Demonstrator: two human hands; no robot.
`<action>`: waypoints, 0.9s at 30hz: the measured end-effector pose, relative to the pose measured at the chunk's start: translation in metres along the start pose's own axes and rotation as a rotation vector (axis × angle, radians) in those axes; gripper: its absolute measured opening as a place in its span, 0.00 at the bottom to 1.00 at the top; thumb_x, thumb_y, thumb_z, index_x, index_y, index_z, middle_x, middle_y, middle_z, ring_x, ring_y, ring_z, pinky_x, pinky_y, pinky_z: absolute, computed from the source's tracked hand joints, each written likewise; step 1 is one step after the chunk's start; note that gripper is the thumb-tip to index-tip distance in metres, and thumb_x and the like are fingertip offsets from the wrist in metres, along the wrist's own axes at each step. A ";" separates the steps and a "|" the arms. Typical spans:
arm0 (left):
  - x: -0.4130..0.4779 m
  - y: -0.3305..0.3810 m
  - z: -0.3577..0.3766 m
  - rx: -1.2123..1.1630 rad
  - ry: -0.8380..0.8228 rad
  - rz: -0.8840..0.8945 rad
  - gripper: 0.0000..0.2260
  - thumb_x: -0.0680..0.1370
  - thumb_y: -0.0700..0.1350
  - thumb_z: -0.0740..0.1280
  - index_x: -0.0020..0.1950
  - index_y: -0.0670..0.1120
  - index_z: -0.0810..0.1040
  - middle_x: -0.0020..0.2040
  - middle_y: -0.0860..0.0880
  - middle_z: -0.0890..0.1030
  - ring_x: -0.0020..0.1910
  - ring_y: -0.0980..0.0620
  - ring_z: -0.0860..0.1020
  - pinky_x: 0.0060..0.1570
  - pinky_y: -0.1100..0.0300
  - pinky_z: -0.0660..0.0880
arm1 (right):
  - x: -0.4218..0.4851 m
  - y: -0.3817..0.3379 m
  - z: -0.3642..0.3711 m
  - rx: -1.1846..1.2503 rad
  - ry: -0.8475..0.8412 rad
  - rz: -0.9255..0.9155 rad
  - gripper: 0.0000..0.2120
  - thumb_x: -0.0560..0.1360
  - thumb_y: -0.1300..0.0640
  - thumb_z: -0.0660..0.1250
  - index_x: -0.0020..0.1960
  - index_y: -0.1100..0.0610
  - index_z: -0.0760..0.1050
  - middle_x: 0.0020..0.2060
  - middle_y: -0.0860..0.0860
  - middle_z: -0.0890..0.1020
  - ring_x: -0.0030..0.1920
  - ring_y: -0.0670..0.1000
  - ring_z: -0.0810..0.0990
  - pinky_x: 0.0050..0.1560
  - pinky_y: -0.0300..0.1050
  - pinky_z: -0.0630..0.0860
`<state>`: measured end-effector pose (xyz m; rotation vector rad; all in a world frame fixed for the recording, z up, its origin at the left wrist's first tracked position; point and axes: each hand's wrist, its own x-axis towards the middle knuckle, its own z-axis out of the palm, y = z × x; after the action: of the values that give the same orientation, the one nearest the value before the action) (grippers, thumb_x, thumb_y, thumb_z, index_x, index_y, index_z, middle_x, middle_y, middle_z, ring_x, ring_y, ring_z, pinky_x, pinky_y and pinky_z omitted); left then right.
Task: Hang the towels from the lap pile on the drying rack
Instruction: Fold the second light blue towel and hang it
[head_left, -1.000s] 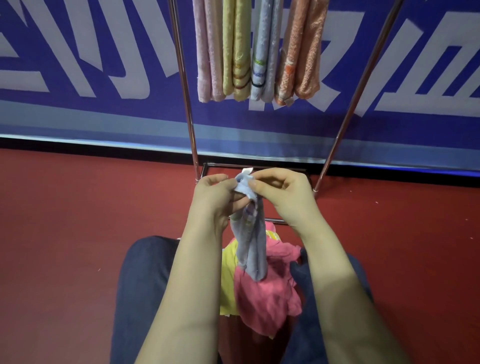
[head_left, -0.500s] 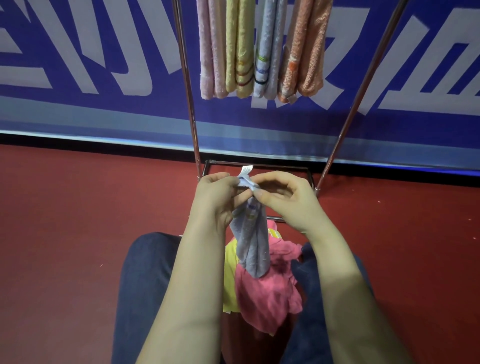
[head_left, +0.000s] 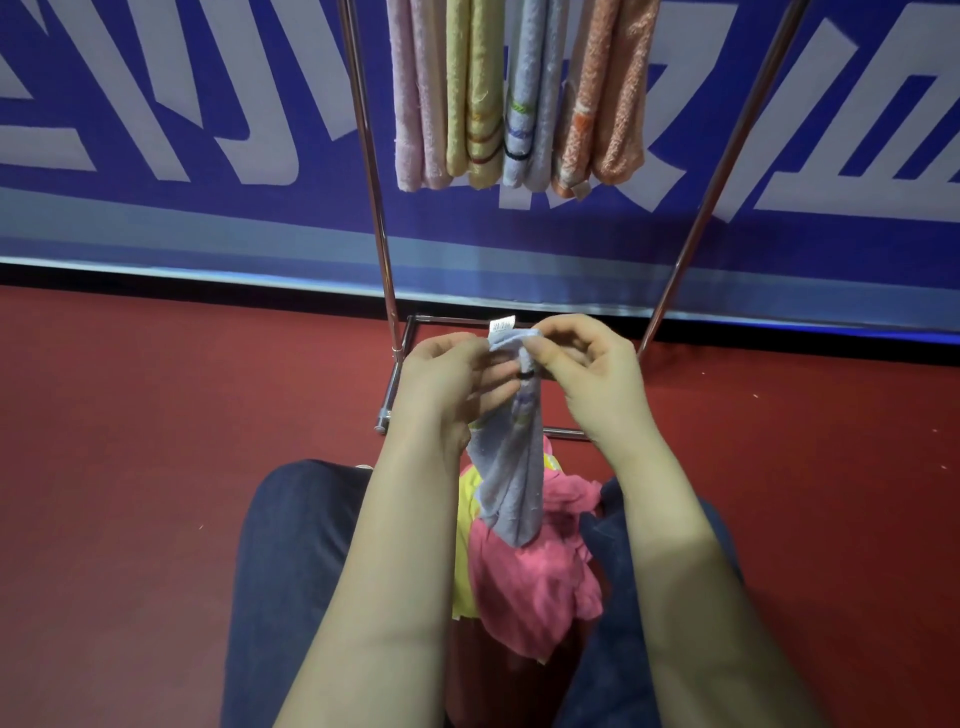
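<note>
A light blue towel hangs bunched above my lap, its white label sticking up at the top edge. My left hand and my right hand both pinch that top edge, close together. Under it on my lap lies the pile: a pink towel over a yellow one. The metal drying rack stands right in front of me. Several folded towels hang from it: pink, yellow, pale blue and orange.
The rack's base frame rests on the red floor just past my knees. A blue banner with white lettering runs along the wall behind. My dark trouser legs fill the lower view.
The view has tilted slightly, so the hanging towels sit lower. My right hand has slid a little to the right along the blue towel's top edge, spreading it and showing the label.
</note>
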<state>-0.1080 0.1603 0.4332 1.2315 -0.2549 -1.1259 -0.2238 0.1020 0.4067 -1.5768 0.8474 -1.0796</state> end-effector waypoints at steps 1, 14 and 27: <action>-0.001 -0.001 0.000 0.100 0.002 0.013 0.02 0.79 0.36 0.63 0.51 0.38 0.73 0.31 0.43 0.80 0.26 0.51 0.79 0.31 0.60 0.80 | 0.002 0.000 -0.001 -0.001 0.037 -0.004 0.10 0.75 0.67 0.68 0.41 0.52 0.77 0.35 0.47 0.81 0.38 0.44 0.79 0.45 0.42 0.76; 0.006 -0.027 -0.006 1.102 -0.013 0.322 0.22 0.74 0.57 0.69 0.27 0.43 0.72 0.24 0.50 0.67 0.27 0.50 0.65 0.29 0.59 0.62 | 0.015 -0.024 -0.023 0.262 0.343 -0.100 0.05 0.79 0.63 0.64 0.47 0.56 0.75 0.38 0.49 0.81 0.38 0.44 0.79 0.43 0.39 0.75; -0.009 -0.024 0.021 0.810 -0.090 0.795 0.09 0.77 0.48 0.67 0.55 0.48 0.80 0.48 0.55 0.82 0.48 0.56 0.78 0.48 0.61 0.74 | 0.002 -0.039 -0.018 0.220 0.208 -0.066 0.02 0.77 0.64 0.66 0.47 0.59 0.77 0.36 0.48 0.82 0.39 0.44 0.80 0.44 0.38 0.76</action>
<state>-0.1396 0.1567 0.4239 1.5502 -1.2393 -0.3567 -0.2393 0.1038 0.4462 -1.3325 0.7875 -1.3544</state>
